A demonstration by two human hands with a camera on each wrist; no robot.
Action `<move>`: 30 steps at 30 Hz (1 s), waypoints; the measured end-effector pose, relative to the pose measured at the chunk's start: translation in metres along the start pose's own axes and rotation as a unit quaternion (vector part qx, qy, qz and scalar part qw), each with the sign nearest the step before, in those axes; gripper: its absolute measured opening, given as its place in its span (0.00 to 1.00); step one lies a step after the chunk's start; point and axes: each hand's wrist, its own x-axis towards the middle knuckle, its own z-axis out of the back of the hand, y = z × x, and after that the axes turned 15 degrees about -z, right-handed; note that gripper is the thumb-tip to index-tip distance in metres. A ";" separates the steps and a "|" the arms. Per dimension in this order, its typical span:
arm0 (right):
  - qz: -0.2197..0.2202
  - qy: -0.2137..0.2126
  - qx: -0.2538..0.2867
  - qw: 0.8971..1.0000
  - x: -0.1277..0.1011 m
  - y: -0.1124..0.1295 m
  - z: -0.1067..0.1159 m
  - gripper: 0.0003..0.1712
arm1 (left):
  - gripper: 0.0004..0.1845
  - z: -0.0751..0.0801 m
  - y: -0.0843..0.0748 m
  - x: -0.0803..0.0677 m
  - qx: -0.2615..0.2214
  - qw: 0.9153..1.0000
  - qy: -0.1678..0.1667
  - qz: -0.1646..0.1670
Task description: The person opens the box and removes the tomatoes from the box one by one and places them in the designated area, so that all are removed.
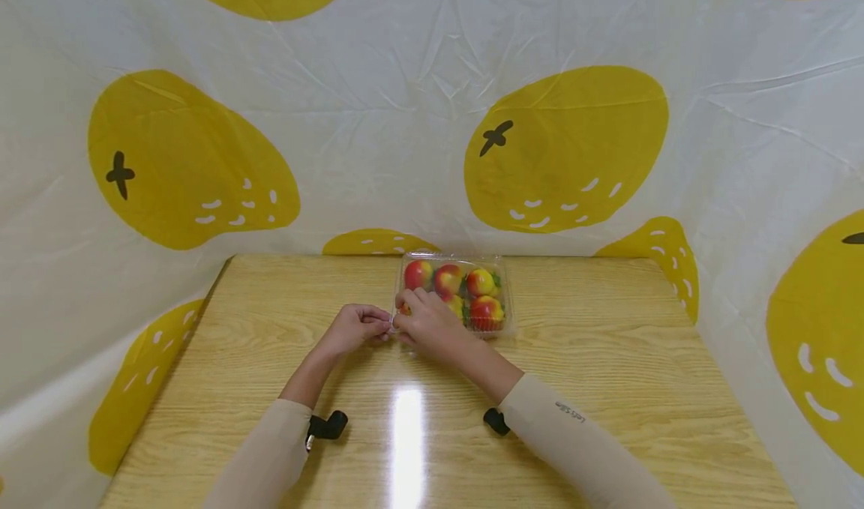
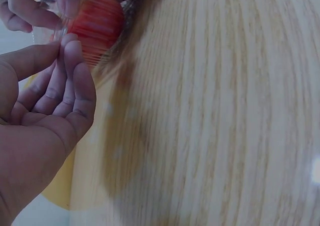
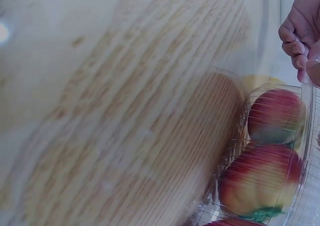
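Container: clear plastic clamshell box (image 1: pixel 456 293) is sitting just above the middle of the head frame, on the far half of the wooden table (image 1: pixel 607 359), with its lid down over the fruit.
Contents: red-and-yellow fruits (image 1: pixel 482 282) are lying packed close together inside; in the right wrist view two of them are pressing against the ribbed wall at the lower right of the frame.
Left hand: left hand (image 1: pixel 354 327) is being held at the box's left edge, left of frame centre; in the left wrist view its thumb and fingertips (image 2: pixel 70 48) are pinched narrowly together, seemingly on the thin plastic lip, though the blur is hiding the exact contact.
Right hand: right hand (image 1: pixel 427 321) is being laid over the box's lower left corner, fingers curled on the rim; which layer is being gripped cannot be told.
Step in hand, as judged: lid and base are probably being parted at that corner.
Doing it well: lower lip should be held flat to the table by one hand while the upper lip is being peeled up slowly by the other.
Risk: sudden release of a snap closure could be tipping the light box and rolling the fruit out.
Surroundings: cloth printed with yellow fruit (image 1: pixel 567 149) is hanging behind and beside the table.
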 end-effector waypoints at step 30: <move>-0.007 -0.071 -0.005 0.997 -0.003 0.006 -0.015 0.11 | 0.08 0.003 0.001 0.003 0.004 1.000 0.012 0.009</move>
